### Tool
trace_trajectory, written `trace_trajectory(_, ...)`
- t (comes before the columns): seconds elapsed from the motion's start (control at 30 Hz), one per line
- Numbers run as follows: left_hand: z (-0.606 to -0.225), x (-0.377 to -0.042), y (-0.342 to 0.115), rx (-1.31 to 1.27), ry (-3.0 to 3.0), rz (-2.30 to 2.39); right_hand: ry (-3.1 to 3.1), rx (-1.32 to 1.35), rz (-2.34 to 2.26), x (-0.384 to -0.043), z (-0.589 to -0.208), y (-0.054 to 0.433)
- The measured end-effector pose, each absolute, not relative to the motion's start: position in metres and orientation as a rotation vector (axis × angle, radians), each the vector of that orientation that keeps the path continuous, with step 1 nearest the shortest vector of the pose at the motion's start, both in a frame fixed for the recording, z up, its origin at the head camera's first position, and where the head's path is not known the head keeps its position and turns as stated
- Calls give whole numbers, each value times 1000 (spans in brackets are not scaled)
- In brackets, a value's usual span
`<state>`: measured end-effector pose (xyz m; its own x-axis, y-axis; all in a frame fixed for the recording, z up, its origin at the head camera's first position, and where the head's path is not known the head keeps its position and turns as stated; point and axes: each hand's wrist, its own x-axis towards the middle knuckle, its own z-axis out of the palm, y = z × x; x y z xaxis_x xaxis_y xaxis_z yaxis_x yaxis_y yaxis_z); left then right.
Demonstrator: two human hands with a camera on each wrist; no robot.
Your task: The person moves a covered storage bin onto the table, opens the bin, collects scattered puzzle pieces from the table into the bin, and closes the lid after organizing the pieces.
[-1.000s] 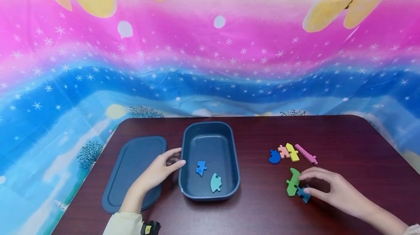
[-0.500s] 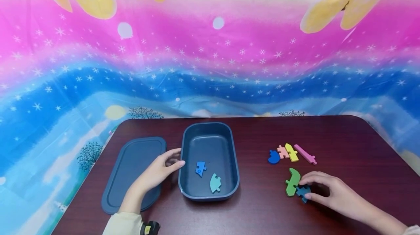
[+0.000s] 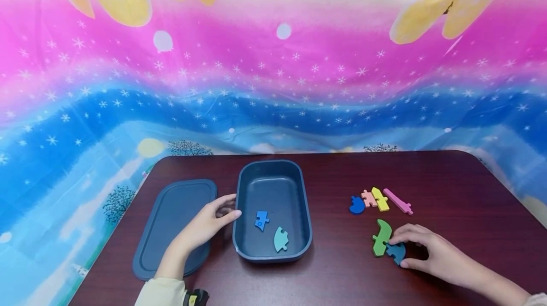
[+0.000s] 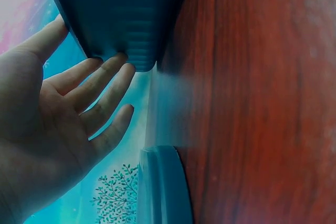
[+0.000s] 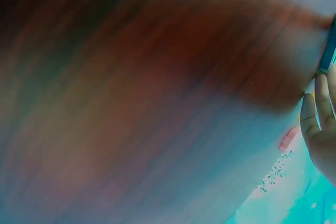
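Observation:
My right hand [image 3: 431, 251] pinches a dark teal puzzle piece [image 3: 396, 253] between thumb and index finger, low over the table. That piece touches or nearly touches a curved green puzzle piece [image 3: 380, 240] on its left. At the left side of a dark blue-grey box [image 3: 309, 220], my left hand [image 3: 207, 223] rests its thumb near the rim. In the left wrist view, the fairly straight fingers [image 4: 107, 100] touch the box's outer wall. Inside the box lie a blue puzzle piece [image 3: 262, 220] and a mint puzzle piece [image 3: 281, 239]. The right wrist view is mostly blurred tabletop.
The box's lid [image 3: 179, 215] lies flat left of the box, partly under my left forearm. Behind the right hand are a dark blue piece [image 3: 356, 205], a peach piece [image 3: 368, 198], a yellow piece [image 3: 380, 199] and a pink strip [image 3: 398, 201]. A printed cloth [image 3: 273, 73] hangs behind the table.
The teal piece has turned slightly, showing more of its rounded edge, while the right thumb has shifted a little down and right. My left hand and the box stay in place.

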<state>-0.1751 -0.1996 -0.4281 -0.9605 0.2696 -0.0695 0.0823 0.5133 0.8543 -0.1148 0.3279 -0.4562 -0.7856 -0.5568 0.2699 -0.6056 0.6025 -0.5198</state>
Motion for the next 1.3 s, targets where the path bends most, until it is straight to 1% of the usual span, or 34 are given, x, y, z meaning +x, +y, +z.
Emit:
trace_trajectory(0.23,-429,-174,-200,293,2560,1437,-2756,994,874,-116,-460,329)
trace_trajectory(0.77,-429,-174,-199,289,2565,1428,-2839,881,774,-116,-461,326)
trace_trajectory(1.3,-429,-175,-198,297,2561,1430,-2841,874,716,-114,-459,326)
